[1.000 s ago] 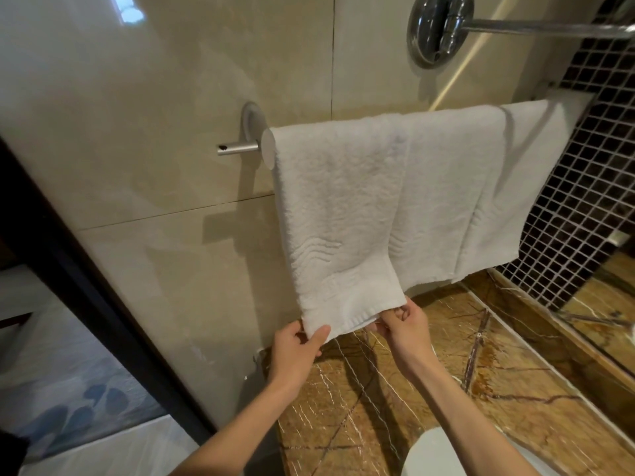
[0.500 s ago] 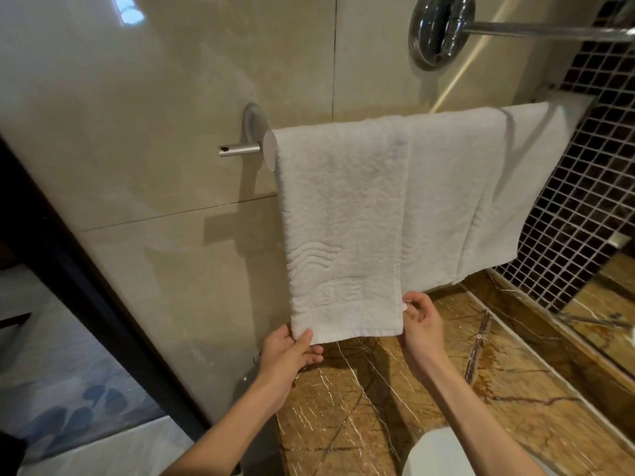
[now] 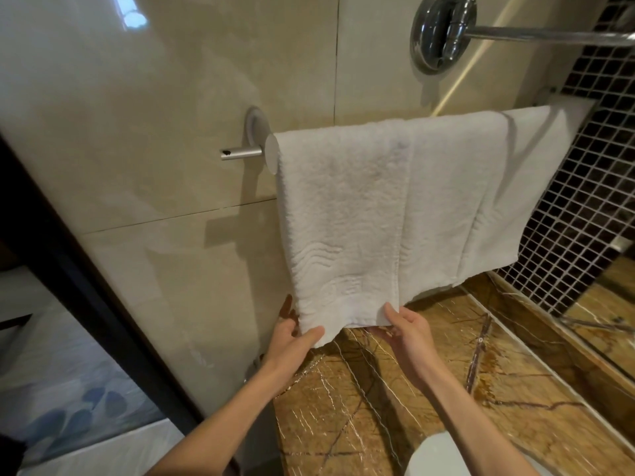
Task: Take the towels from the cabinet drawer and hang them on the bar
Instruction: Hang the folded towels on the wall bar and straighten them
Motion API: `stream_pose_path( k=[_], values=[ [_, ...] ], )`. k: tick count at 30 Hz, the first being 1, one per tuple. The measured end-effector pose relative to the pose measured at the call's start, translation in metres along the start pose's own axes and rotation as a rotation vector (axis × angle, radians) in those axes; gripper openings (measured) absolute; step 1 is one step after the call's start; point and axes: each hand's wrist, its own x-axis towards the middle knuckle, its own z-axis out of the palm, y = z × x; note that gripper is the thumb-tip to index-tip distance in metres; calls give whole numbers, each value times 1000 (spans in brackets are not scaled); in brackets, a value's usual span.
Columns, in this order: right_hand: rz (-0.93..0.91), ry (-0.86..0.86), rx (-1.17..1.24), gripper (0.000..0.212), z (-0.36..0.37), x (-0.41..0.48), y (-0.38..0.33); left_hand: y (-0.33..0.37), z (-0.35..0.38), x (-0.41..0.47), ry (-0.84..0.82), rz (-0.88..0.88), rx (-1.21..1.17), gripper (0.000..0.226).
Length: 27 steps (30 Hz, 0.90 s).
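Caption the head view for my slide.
Left hand and right hand pinch the hem of a towel on the bar.

Bare-armed left grip (image 3: 292, 343), right grip (image 3: 409, 340)

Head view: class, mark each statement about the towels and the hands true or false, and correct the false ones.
1. The left hand and the right hand both hold the bottom edge of the left towel. True.
2. The left towel is dark blue. False: it is white.
3. A second towel hangs to the right on the same bar. True.
4. The countertop below the towels is plain white. False: it is brown veined stone.
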Motion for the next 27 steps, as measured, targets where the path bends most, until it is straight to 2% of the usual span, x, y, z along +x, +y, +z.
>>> stream_pose_path(
  k=[6,9,12,15,18,21,22,24,27],
  values=[
    [9,89,113,40,-5,8,-5,8,-3,2,3,106,10,19],
    [27,133,90,31,-1,12,-7,9,-1,0,8,168,33,5],
    [31,148,45,22,1,17,-10,16,-2,3,-55,179,19,5],
    [42,239,72,29,-2,26,-9,25,-2,1,-98,201,54,12],
    [53,342,81,31,-5,34,-9,24,-4,-2,-61,216,138,15],
    [39,370,-37,30,-2,36,-7,9,-6,-2,5,181,207,5],
    [30,366,-101,29,0,36,-8,7,-6,-3,13,154,227,12],
    [4,340,-181,26,8,32,-13,7,-5,-7,-7,129,212,11],
    [-87,264,-221,20,20,26,-29,22,-6,-10,-18,167,101,39]
  ],
)
